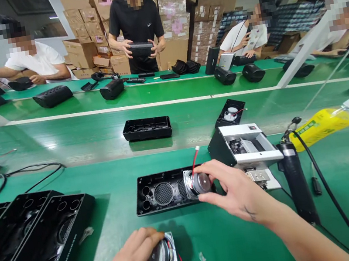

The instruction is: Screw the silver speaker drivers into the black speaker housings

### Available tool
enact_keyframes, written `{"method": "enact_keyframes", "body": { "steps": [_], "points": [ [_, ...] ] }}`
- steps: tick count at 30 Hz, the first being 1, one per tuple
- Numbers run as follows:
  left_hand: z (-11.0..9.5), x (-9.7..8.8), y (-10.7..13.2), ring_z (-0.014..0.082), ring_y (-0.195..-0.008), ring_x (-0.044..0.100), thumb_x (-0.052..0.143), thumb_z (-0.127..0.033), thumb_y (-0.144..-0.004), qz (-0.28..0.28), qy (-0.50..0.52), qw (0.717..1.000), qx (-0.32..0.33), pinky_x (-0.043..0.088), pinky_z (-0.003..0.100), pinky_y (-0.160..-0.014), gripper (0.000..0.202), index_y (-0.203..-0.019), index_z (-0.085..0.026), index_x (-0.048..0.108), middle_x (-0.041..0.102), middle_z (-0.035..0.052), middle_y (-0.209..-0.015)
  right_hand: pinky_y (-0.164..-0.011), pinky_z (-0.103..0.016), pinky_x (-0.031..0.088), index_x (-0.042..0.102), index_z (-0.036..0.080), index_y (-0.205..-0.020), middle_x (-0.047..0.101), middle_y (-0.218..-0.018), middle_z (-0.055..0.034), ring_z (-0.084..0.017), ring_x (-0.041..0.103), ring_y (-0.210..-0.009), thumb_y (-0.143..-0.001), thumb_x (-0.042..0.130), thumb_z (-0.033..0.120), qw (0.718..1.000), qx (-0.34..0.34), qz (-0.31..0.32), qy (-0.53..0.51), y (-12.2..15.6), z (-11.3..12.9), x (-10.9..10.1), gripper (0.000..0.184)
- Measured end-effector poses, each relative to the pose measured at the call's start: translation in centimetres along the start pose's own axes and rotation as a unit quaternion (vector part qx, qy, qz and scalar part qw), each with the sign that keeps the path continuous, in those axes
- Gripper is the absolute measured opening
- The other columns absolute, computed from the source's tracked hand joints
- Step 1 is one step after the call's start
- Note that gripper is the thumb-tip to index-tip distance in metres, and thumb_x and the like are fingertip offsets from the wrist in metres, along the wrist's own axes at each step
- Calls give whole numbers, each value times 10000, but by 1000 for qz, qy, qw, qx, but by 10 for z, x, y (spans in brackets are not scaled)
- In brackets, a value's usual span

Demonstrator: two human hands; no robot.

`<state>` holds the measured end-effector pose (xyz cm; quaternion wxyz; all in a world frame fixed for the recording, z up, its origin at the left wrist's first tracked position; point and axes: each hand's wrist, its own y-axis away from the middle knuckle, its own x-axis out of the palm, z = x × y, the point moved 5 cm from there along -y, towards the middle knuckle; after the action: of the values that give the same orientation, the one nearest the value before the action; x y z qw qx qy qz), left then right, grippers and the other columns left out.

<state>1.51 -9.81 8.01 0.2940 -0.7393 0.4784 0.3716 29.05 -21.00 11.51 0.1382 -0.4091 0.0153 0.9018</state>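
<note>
In my right hand (pixel 233 187) is a speaker driver (pixel 199 182), pinched between thumb and fingers, its red wire standing up. It is over the right part of a black speaker housing (pixel 142 197), which lies open side up on the green bench. The housing's left grille (pixel 163 193) shows bare; the right one is partly hidden by the driver. Lower down, my left hand (pixel 138 255) grips a second speaker driver (pixel 161 258), tilted on its edge, with a red wire trailing below. Whether this driver touches the bench I cannot tell.
Several open black housings (pixel 73 204) are stacked at left. To the right stand a white-and-black machine (pixel 246 145), a black electric screwdriver (pixel 297 181) and a yellow bottle (pixel 323 127). Another housing (pixel 147 130) sits on the conveyor belt (pixel 90 139). Co-workers (pixel 135 26) are across the line.
</note>
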Motion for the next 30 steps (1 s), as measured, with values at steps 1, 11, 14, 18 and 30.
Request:
{"method": "enact_keyframes", "body": {
  "steps": [1, 11, 14, 18, 30],
  "points": [
    [-5, -15, -10, 222, -1146, 773, 712, -196, -879, -22, 9, 1000, 4, 658, 280, -965, 509, -1352, -373, 650, 755, 0, -1308, -917, -392, 623, 611, 291, -1404, 662, -1359, -46, -189, 696, -965, -983, 751, 275, 1000, 1, 11, 20, -9, -1, 1, 443],
    [3, -37, -120, 268, -1119, 730, 626, -118, -921, 49, -60, 994, -81, 591, 391, -973, 414, -1317, -233, 661, 729, 58, -1297, -1000, -512, 630, 629, 188, -1420, 693, -1324, -103, -261, 719, -1102, -991, 759, 237, 962, 29, 169, 211, -46, 11, 27, 450],
    [9, -24, -127, 293, -1113, 738, 615, -60, -884, 77, -85, 990, -83, 596, 411, -951, 464, -1320, -205, 678, 736, 84, -1265, -1003, -502, 632, 650, 176, -1380, 694, -1318, -106, -251, 717, -1099, -1010, 754, 309, 950, 44, 189, 243, -51, 13, 32, 406],
    [11, -16, -128, 307, -1101, 744, 596, -25, -858, 101, -117, 984, -84, 600, 424, -941, 471, -1289, -186, 696, 736, 102, -1225, -995, -493, 633, 657, 170, -1365, 700, -1302, -107, -250, 719, -1098, -1029, 732, 366, 942, 61, 196, 266, -55, 17, 33, 397],
    [8, -7, -132, 338, -1198, 729, 668, -61, -882, 140, -154, 973, -104, 607, 436, -965, 500, -1368, -181, 672, 718, 130, -1352, -1011, -501, 632, 663, 180, -1376, 701, -1335, -113, -263, 717, -1145, -1025, 739, 379, 943, 73, 216, 242, -54, 14, 35, 410]
  ]
}}
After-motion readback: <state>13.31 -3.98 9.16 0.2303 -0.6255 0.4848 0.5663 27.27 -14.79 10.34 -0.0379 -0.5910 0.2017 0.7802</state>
